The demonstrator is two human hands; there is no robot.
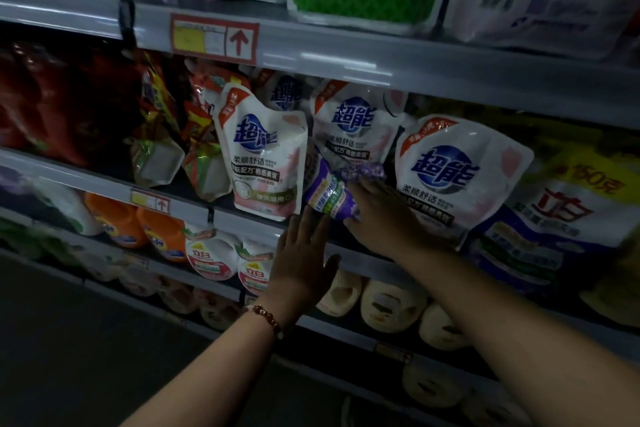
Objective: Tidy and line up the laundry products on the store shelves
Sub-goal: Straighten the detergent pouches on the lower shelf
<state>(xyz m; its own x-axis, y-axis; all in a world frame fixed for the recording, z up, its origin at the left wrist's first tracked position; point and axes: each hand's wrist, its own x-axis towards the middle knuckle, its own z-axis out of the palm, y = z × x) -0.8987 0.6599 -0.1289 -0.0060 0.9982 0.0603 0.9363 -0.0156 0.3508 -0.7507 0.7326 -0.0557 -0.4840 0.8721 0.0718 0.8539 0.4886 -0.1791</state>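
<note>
both hands reach in: right hand (377, 215) grips purple pouch (329, 192), left hand (301, 258) flat

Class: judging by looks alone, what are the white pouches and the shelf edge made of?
White pouches: apparently soft glossy plastic film, since they crease, bulge and catch glare. Shelf edge: probably painted metal or hard plastic; it runs straight and smooth with a dull sheen.

Glossy plastic film on the white detergent pouches (265, 156), catching highlights and creasing softly. The purple pouch (329, 191) shows the same slick, crinkled plastic. Shelf edge (346, 55) looks smooth, painted metal with a dull sheen. Orange bottles (162, 236) below are hard, shiny plastic. Beaded bracelet (266, 317) gleams.
</note>
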